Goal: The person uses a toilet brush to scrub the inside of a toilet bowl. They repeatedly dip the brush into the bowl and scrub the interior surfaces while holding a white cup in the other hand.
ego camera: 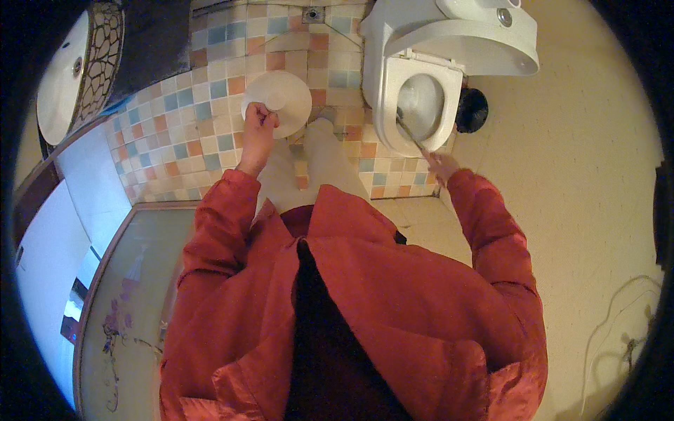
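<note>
My left hand has its fingers curled in front of a round white basin-like thing and appears to grip it. That thing hides my left foot and part of the tiled floor. My right hand is closed around the thin handle of a toilet brush. The handle slants across the seat into the white toilet, where the small dark head touches or lies near the bowl's left inner wall. The seat is down, and the lid stands raised behind it.
Right of the toilet stands a bin with a black bag, against the wall. A floor drain lies ahead in the mosaic-tiled floor. A washbasin is at far left. Behind my left arm is a framed glass door.
</note>
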`<state>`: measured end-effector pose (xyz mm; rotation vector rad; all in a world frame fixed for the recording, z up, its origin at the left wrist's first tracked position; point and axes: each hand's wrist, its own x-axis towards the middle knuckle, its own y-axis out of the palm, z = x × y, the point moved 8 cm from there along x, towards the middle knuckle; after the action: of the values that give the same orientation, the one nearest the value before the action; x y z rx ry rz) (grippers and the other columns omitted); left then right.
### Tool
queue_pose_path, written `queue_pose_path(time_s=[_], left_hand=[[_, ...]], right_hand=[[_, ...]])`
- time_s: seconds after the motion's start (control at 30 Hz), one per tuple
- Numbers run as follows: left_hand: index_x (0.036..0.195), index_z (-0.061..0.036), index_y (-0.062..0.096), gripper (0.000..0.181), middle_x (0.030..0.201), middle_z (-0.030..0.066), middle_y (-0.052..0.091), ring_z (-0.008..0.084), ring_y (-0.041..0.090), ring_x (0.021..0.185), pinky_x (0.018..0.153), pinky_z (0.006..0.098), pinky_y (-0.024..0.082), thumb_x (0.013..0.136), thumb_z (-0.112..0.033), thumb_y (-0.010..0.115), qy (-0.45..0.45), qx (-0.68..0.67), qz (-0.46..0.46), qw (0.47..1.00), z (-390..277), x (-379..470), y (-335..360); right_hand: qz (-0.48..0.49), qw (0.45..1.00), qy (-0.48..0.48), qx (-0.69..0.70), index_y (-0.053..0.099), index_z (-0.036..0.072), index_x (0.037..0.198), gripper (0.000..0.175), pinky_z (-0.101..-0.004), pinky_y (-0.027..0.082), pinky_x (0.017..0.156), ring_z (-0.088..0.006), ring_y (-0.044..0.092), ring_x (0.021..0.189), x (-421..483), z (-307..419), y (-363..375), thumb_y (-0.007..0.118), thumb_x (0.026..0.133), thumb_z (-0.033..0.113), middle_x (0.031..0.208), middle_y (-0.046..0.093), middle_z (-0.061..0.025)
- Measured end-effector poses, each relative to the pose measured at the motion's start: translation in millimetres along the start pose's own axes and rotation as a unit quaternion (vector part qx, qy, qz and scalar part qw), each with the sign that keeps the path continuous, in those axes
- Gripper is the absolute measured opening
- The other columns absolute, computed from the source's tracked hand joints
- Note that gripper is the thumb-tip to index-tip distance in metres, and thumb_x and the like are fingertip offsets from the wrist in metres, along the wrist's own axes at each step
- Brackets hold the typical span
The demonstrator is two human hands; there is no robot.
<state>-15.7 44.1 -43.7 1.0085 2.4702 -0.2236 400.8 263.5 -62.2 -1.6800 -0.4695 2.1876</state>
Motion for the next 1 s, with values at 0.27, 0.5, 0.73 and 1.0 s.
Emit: queue_pose_path(time_s=[0.27, 0.5, 0.73, 1.0], left_hand=[[0.075, -0.0071, 0.033, 0.014, 0.066, 0.0013, 0.035, 0.0122, 0.041, 0.063, 0.062, 0.024, 0.036, 0.077, 0.0, 0.045, -0.003, 0.017, 0.006, 1.0, 6.1, 0.7, -2.7], [0.075, -0.0069, 0.033, 0.014, 0.067, 0.0014, 0.036, 0.0122, 0.042, 0.063, 0.061, 0.0234, 0.036, 0.077, 0.001, 0.045, -0.026, 0.011, -0.002, 1.0, -1.7, -0.1, -6.1], [0.076, -0.0073, 0.033, 0.013, 0.067, 0.0017, 0.037, 0.0123, 0.041, 0.063, 0.06, 0.0232, 0.036, 0.076, 0.001, 0.043, -0.01, -0.021, 0.021, 1.0, 1.6, -0.6, -2.4], [0.077, -0.0057, 0.032, 0.014, 0.067, 0.0026, 0.039, 0.0113, 0.042, 0.06, 0.056, 0.0231, 0.036, 0.076, 0.003, 0.043, -0.012, 0.01, 0.014, 1.0, -9.7, 1.7, -0.8]], right_hand=[[-0.059, 0.994, 0.085, 0.019, 0.053, 0.011, 0.106, 0.035, -0.0284, 0.039, 0.039, -0.015, 0.049, 0.043, 63.7, -38.9, -72.5, 0.052, 0.076, 0.029, 0.066, 0.054, -0.0065], [0.032, 0.994, 0.055, -0.092, 0.049, 0.01, 0.11, 0.041, -0.0319, 0.042, 0.049, -0.0215, 0.054, 0.057, 1.9, -53.9, 27.6, 0.052, 0.074, 0.03, 0.069, 0.056, -0.0094], [-0.011, 0.949, 0.099, 0.299, 0.036, 0.008, 0.122, 0.057, -0.0289, 0.03, 0.029, -0.0136, 0.039, 0.033, 29.9, 15.0, -29.3, 0.06, 0.072, 0.02, 0.048, 0.046, -0.0057], [-0.018, 0.906, 0.128, 0.404, 0.049, 0.007, 0.094, 0.06, -0.0286, 0.029, 0.031, -0.0139, 0.038, 0.035, 17.1, -64.2, 27.0, 0.059, 0.063, 0.058, 0.053, 0.045, -0.0043]])
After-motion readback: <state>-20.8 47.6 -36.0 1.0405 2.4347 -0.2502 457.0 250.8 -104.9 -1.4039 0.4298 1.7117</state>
